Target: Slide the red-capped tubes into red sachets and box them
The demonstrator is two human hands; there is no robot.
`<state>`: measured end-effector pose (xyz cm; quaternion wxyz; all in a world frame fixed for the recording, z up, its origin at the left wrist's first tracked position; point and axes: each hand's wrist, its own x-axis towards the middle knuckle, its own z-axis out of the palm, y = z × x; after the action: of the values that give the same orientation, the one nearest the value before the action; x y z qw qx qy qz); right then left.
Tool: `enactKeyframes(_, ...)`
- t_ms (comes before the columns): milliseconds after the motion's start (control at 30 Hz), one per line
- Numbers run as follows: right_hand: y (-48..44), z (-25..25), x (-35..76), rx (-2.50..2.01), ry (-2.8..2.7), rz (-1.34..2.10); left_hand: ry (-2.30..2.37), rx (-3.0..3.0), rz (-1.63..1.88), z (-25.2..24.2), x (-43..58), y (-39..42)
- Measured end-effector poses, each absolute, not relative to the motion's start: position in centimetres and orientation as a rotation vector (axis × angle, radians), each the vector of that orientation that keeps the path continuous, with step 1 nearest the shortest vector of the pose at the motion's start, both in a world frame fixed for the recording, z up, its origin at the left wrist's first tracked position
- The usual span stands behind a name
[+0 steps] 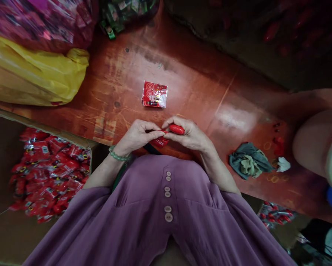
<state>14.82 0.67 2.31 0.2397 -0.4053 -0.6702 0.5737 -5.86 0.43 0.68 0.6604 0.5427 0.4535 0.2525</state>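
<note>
Just beyond my lap, both hands meet over the table's near edge. My left hand pinches a small red plastic packet by its top edge. My right hand has a glossy red oval piece tucked in its curled fingers, and its thumb and fingertip also touch the packet's edge. Whether the packet has anything inside is not visible. A short stack of red printed cards in clear wrap lies on the table a little past my hands.
At left a cardboard box holds many red wrapped packets. Yellow and pink bags lie at the upper left. A crumpled grey-green cloth and a pale tub are on the right of the red-brown table.
</note>
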Motion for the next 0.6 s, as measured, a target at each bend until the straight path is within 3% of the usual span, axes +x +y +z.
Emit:
enactKeyframes(167, 0.5, 2.3, 15.5, -1.075, -1.797, 1.685, 1.063, 1.108, 0.577, 0.7, -5.2, 0.2)
enactKeyframes(600, 0.3, 2.7, 16.7, -1.029, -2.034, 1.519, 0.992, 1.129, 0.423, 0.3, -4.8, -0.3)
